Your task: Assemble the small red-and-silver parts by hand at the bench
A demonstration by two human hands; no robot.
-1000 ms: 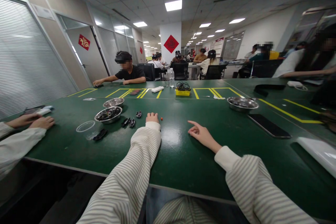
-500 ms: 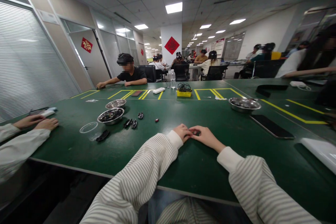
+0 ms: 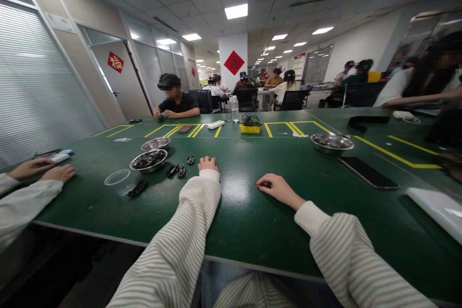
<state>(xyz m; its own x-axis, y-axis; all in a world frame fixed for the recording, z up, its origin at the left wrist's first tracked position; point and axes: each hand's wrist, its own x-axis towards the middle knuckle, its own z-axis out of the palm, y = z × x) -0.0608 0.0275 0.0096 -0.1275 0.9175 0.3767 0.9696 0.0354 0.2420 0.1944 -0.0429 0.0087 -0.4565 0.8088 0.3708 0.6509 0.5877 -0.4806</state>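
My right hand (image 3: 277, 186) rests on the green table with thumb and forefinger pinched on a small red part (image 3: 259, 186); its exact kind is too small to make out. My left hand (image 3: 208, 163) reaches forward, its fingers curled down at the tabletop. Whatever lies under those fingertips is hidden by the hand. To its left lie several glossy black plastic pieces (image 3: 180, 171). Beyond them stand a steel bowl (image 3: 146, 169) full of dark parts and a second steel bowl (image 3: 156, 144) behind it.
A clear plastic cup (image 3: 117, 182) and a black piece (image 3: 137, 187) lie at left. At right are another steel bowl (image 3: 332, 149), a phone (image 3: 368, 172) and a white object (image 3: 435, 211). A yellow box (image 3: 250, 129) holds cables. Co-workers sit left and across.
My hands have come apart. The left went forward and left, over where a small red part lay; that part no longer shows. The right stayed, with a red part now visible.
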